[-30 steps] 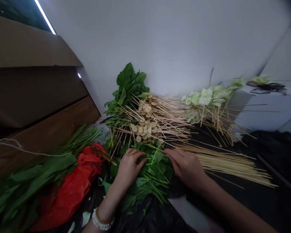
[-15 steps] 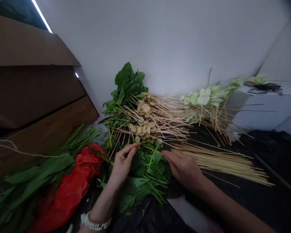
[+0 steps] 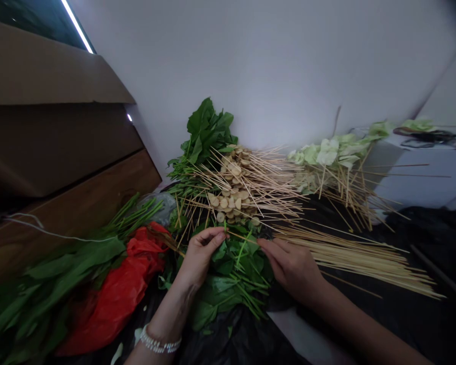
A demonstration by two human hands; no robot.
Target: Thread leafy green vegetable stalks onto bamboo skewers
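Note:
Over a heap of leafy greens [image 3: 228, 291], my left hand [image 3: 202, 253] pinches a small green stem [image 3: 225, 225] between thumb and fingertips. My right hand [image 3: 294, 263] is closed on a thin wooden skewer [image 3: 243, 237]. Its tip points left and reaches the stem at my left fingertips; whether it has gone through, I cannot tell. Just beyond my hands lie skewers threaded with pale round slices [image 3: 233, 200]. Loose bare skewers [image 3: 365, 256] lie in a bundle to the right of my right hand.
Long greens [image 3: 72, 274] and a red plastic bag [image 3: 114, 294] lie at the left. Skewered dark leaves [image 3: 209, 129] and pale cabbage-like leaves [image 3: 334, 152] rest against the white wall [image 3: 273, 66]. Black plastic [image 3: 239, 342] covers the surface. A cardboard box [image 3: 57, 142] stands at far left.
The whole view has shifted slightly, with things now a little further right. My hands keep nearly the same pose, with the skewer still meeting the green stem.

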